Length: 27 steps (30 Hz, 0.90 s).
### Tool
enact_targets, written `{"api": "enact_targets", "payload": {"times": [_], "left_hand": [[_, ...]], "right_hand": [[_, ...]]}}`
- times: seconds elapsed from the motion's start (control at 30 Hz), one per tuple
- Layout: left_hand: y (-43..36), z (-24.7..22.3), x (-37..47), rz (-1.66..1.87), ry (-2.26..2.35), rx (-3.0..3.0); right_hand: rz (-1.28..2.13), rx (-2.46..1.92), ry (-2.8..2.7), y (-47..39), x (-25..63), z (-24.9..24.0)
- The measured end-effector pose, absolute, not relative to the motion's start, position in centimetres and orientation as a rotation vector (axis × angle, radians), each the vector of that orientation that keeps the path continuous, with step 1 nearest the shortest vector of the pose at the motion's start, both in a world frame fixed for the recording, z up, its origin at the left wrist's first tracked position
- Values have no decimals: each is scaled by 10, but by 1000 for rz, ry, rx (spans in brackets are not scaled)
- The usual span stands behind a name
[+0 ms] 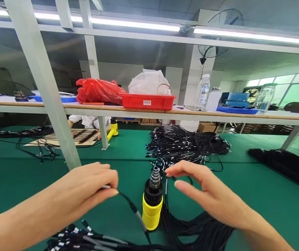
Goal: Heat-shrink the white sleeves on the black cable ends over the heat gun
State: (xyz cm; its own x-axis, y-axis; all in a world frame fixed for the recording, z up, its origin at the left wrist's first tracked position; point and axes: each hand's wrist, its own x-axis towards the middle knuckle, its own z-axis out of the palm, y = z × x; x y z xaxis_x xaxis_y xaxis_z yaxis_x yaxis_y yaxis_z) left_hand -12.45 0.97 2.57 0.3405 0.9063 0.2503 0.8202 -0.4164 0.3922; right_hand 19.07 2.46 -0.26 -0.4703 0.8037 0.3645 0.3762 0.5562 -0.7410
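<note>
My left hand [97, 184] is closed around a black cable [128, 202] with a grey sleeve, which runs down toward the bottom centre. My right hand [204, 191] has its thumb and fingers apart with nothing between them, just right of a yellow heat tool [151, 212]. That tool stands upright between both hands, its stepped metal nozzle [155, 178] pointing up. A bundle of black cables [199, 230] lies to the tool's right. More cable ends with grey sleeves and blue tips [81, 238] lie at the bottom left.
A large cable pile [183, 143] lies on the green table [128, 174] behind the tool. A shelf [107, 111] crosses above, carrying a red bin [148, 101] and bottles. A slanted post [47, 90] stands left. Across the table is a person [88, 121]; black cables [282, 167] lie right.
</note>
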Motion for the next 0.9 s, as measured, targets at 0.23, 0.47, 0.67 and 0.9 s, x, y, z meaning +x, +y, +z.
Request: {"api": "enact_targets", "payload": {"times": [0.23, 0.47, 0.67, 0.9], "left_hand": [[6, 46, -52, 673, 1336, 2564], [32, 18, -55, 703, 1456, 2527], [42, 4, -53, 723, 1458, 2385], [52, -5, -51, 765, 1416, 2252]], "right_hand": [[1264, -745, -2032, 3, 162, 9], [822, -906, -1981, 44, 172, -6], [810, -932, -2010, 58, 171, -12], [803, -1012, -1960, 71, 164, -18]]}}
